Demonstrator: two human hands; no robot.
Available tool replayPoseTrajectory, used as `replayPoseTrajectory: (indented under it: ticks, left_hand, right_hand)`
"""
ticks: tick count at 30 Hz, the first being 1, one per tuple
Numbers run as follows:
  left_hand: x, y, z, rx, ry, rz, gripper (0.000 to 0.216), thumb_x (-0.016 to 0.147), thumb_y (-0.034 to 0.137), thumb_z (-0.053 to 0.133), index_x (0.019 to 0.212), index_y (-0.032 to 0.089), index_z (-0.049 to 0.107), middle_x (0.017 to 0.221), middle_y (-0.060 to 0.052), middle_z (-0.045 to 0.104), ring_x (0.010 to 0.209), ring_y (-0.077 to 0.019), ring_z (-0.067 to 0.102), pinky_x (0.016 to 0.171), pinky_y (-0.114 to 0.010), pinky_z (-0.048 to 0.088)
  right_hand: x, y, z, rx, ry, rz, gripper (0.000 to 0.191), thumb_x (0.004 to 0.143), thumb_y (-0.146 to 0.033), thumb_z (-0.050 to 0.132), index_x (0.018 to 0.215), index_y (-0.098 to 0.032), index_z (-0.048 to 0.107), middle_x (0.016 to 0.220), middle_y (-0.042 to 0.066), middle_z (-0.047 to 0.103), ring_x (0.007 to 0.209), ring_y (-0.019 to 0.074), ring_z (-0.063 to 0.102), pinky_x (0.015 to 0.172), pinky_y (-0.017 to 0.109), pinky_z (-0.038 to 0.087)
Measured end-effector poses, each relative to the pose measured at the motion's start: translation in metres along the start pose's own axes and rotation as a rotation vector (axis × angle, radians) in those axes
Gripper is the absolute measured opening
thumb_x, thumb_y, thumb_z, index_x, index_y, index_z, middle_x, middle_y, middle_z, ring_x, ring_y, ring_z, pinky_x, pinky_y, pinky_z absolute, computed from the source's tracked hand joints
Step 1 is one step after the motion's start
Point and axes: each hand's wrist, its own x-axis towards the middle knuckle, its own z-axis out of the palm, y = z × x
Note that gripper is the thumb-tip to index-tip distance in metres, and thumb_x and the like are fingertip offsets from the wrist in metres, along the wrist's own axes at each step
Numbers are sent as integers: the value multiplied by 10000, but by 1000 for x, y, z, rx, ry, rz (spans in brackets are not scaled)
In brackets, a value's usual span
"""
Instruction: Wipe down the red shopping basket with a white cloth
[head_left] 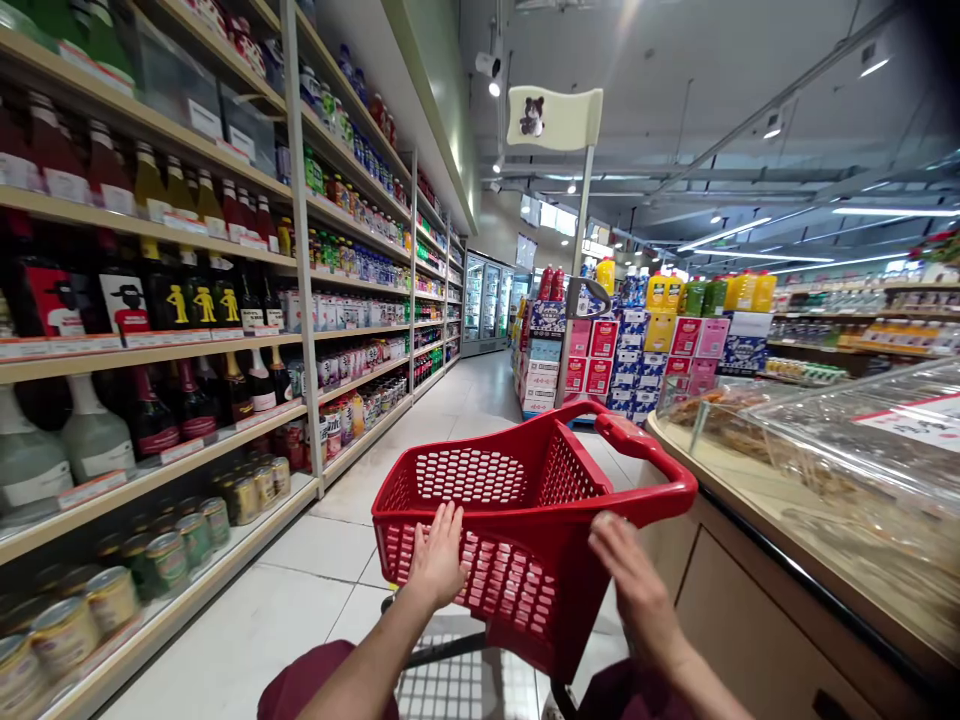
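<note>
A red plastic shopping basket (480, 475) sits tilted on a cart frame right in front of me, empty, its red handle (645, 460) swung toward the right. My left hand (437, 558) lies flat on the basket's near wall, fingers stretched out and apart. My right hand (630, 580) is at the basket's near right corner, fingers extended against its side just under the handle. Neither hand grips anything. A white flag with a bear picture (553, 118) stands on a pole above the basket.
Long shelves (150, 340) of bottles, jars and cans line the left side of the tiled aisle (442, 410). A counter with clear-lidded food bins (847, 450) runs along the right. Stacked boxes and juice bottles (637, 340) stand ahead, with glass-door fridges (486, 303) at the aisle's end.
</note>
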Motion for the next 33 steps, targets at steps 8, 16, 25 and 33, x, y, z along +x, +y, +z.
replayPoseTrajectory:
  ticks: [8, 16, 25, 33]
  left_hand:
    - [1, -17, 11, 0, 76, -104, 818, 618, 177, 398, 1381, 123, 107, 1457, -41, 9, 1326, -198, -57, 1055, -482, 17]
    - [-4, -38, 8, -30, 59, -115, 814, 612, 192, 400, 1375, 96, 133, 1458, -56, 53, 1332, -199, 1, 1058, -478, 18]
    - [-10, -71, 12, -34, 76, -38, 780, 619, 179, 403, 1365, 128, 185, 1453, -47, 137, 1329, -201, 76, 1049, -518, 21]
    - [-21, -100, 8, -119, 50, -126, 736, 649, 127, 373, 1360, 111, 183, 1449, -74, 165, 1326, -198, 91, 1054, -500, 0]
  right_hand:
    - [8, -14, 26, 46, -17, 2, 473, 851, -93, 327, 1288, -264, 385, 1313, 29, 426, 1240, 228, 322, 1036, 489, 272]
    - [-7, -36, 59, 194, -238, -117, 407, 872, -197, 375, 1264, -300, 416, 1283, -3, 466, 1203, 178, 391, 1007, 365, 360]
    - [4, -84, 104, 300, -324, -209, 364, 855, -160, 382, 1171, -262, 531, 1221, 29, 532, 1180, 185, 427, 944, 358, 435]
    - [19, -128, 144, 331, -343, -269, 351, 863, -125, 348, 1092, -229, 592, 1183, 32, 567, 1179, 153, 430, 982, 333, 388]
